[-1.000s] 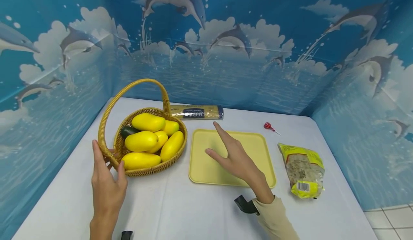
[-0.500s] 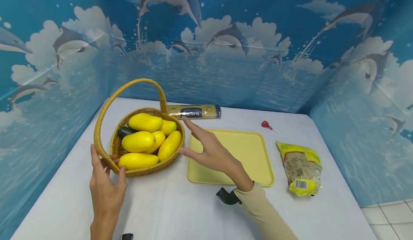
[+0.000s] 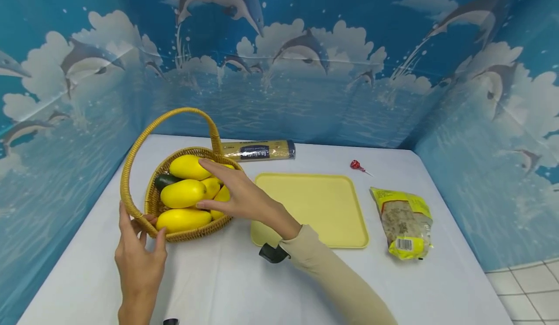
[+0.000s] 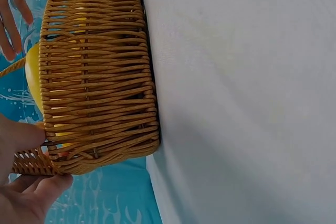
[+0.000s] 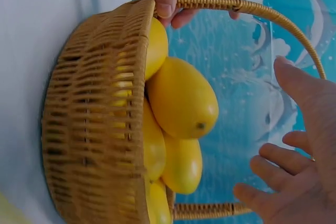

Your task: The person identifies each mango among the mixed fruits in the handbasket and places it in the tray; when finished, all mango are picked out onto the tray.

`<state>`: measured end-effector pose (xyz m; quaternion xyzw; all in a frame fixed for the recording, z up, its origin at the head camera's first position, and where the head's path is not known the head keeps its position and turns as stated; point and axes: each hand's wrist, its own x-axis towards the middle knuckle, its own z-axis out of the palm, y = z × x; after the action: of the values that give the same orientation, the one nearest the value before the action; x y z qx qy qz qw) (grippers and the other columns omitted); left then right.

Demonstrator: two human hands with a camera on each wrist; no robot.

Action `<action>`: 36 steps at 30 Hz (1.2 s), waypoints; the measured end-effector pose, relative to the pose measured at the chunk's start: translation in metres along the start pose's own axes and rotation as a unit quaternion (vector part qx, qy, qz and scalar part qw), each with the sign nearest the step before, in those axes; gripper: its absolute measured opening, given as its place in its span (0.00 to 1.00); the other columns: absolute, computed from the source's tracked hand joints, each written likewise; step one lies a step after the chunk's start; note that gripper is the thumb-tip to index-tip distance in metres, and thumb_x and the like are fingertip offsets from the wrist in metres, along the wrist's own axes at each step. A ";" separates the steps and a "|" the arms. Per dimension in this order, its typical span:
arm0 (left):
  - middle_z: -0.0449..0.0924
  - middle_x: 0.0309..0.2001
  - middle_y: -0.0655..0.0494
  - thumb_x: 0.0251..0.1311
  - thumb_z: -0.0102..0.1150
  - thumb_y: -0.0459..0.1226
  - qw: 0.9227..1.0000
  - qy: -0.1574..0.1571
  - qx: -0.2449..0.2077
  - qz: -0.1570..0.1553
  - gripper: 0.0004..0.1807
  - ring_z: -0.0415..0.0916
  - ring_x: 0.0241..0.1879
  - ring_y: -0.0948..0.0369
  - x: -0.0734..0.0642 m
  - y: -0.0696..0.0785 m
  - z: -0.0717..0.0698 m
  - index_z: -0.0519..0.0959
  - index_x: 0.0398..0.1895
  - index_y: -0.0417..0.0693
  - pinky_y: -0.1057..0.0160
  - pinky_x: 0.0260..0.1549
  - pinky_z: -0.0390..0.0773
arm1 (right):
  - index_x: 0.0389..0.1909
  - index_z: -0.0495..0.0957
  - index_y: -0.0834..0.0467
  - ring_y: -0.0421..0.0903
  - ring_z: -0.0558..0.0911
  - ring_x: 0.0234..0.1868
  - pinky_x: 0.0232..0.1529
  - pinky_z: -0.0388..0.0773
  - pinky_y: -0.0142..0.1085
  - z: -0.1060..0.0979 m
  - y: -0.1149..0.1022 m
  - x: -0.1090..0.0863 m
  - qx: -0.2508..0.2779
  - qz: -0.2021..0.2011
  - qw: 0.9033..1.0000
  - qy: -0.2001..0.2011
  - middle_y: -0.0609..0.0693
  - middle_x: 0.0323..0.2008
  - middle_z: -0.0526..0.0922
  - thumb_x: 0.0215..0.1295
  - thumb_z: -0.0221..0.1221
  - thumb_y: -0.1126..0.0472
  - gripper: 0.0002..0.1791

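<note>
A woven basket (image 4: 100, 87) with a tall arched handle (image 3: 126, 179) stands at the left of the table, filled with several yellow mangoes (image 3: 182, 194). A dark green, smooth fruit (image 3: 161, 181) is tucked among them at the left side. My left hand (image 3: 140, 262) grips the near left rim at the foot of the handle, thumb on the near side and fingers round the other. Over the mangoes hovers my right hand (image 3: 240, 194), thumb and fingers spread apart; in the right wrist view a gap shows between this hand (image 5: 294, 166) and the fruit.
Right of the basket lies a yellow tray (image 3: 314, 208). A pack of spaghetti (image 3: 257, 150) is behind, near the back curtain. A red lollipop (image 3: 356, 165) and a yellow-and-clear plastic bag (image 3: 402, 223) lie farther right on the white tablecloth (image 3: 218, 281).
My right hand has moved left from above the tray to above the mangoes. The left hand has kept its hold on the basket. The view has shifted slightly.
</note>
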<state>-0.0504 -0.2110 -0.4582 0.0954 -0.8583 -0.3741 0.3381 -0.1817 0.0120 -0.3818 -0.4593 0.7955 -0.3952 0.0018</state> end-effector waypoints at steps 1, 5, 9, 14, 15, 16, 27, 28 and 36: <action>0.84 0.52 0.38 0.55 0.75 0.17 1.000 0.002 0.003 0.002 0.67 0.83 0.57 0.41 0.000 -0.001 -0.001 0.46 0.90 0.59 0.87 0.61 0.64 | 0.85 0.58 0.58 0.47 0.66 0.82 0.84 0.63 0.37 0.003 0.000 0.004 -0.001 -0.006 1.000 -0.004 0.53 0.84 0.62 0.73 0.71 0.52 0.47; 0.85 0.52 0.39 0.55 0.76 0.18 1.000 0.008 0.014 0.009 0.65 0.84 0.56 0.40 -0.001 -0.003 -0.002 0.48 0.90 0.57 0.89 0.59 0.63 | 0.84 0.60 0.59 0.46 0.61 0.84 0.85 0.57 0.33 0.015 0.001 0.019 -0.016 -0.030 0.999 -0.025 0.55 0.84 0.62 0.73 0.71 0.52 0.46; 0.85 0.52 0.39 0.55 0.75 0.18 1.000 0.013 0.013 0.011 0.64 0.84 0.57 0.39 0.000 -0.003 0.000 0.50 0.89 0.56 0.88 0.60 0.64 | 0.83 0.62 0.60 0.48 0.59 0.85 0.86 0.52 0.33 0.023 0.003 0.033 -0.044 -0.031 0.998 -0.046 0.56 0.83 0.64 0.74 0.70 0.51 0.45; 0.84 0.52 0.38 0.55 0.75 0.17 1.000 0.016 0.010 0.015 0.61 0.84 0.57 0.39 0.000 -0.003 0.003 0.53 0.88 0.52 0.88 0.61 0.63 | 0.83 0.63 0.59 0.48 0.66 0.82 0.85 0.56 0.32 0.031 0.008 0.046 -0.057 -0.007 0.996 -0.068 0.54 0.81 0.68 0.75 0.69 0.48 0.43; 0.84 0.52 0.38 0.55 0.75 0.17 1.000 0.017 0.012 0.015 0.61 0.84 0.57 0.39 0.000 -0.002 0.003 0.53 0.88 0.51 0.89 0.61 0.63 | 0.82 0.64 0.59 0.48 0.67 0.81 0.84 0.58 0.32 0.032 0.009 0.048 -0.060 -0.003 0.995 -0.073 0.54 0.80 0.69 0.75 0.69 0.48 0.43; 0.84 0.52 0.38 0.55 0.75 0.17 1.000 0.017 0.012 0.014 0.60 0.84 0.57 0.39 0.000 -0.002 0.003 0.53 0.88 0.50 0.88 0.61 0.63 | 0.82 0.64 0.59 0.47 0.68 0.81 0.84 0.59 0.31 0.034 0.011 0.051 -0.062 -0.002 0.995 -0.079 0.54 0.80 0.70 0.75 0.69 0.48 0.42; 0.83 0.53 0.38 0.56 0.75 0.18 1.000 0.012 0.024 -0.005 0.58 0.83 0.60 0.39 -0.001 0.003 0.004 0.55 0.87 0.48 0.56 0.62 0.78 | 0.74 0.75 0.63 0.47 0.79 0.72 0.74 0.73 0.26 0.040 0.015 0.074 -0.087 0.033 0.989 -0.116 0.55 0.70 0.81 0.73 0.71 0.50 0.35; 0.83 0.52 0.38 0.56 0.75 0.18 1.000 0.013 0.026 -0.006 0.58 0.83 0.60 0.39 -0.001 0.003 0.004 0.55 0.87 0.47 0.56 0.62 0.78 | 0.74 0.75 0.63 0.46 0.79 0.72 0.73 0.73 0.26 0.040 0.015 0.075 -0.089 0.037 0.988 -0.122 0.55 0.70 0.81 0.73 0.71 0.50 0.35; 0.83 0.53 0.39 0.56 0.76 0.19 0.999 0.011 0.035 -0.014 0.58 0.83 0.60 0.38 0.000 0.003 0.003 0.55 0.87 0.47 0.48 0.59 0.80 | 0.70 0.79 0.63 0.47 0.82 0.68 0.69 0.77 0.26 0.042 0.014 0.078 -0.086 0.039 0.987 -0.133 0.56 0.66 0.84 0.74 0.71 0.51 0.31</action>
<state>-0.0515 -0.2072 -0.4576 0.1234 -0.8655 -0.3478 0.3388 -0.2216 -0.0680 -0.3913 -0.4748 0.8365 -0.2605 0.0833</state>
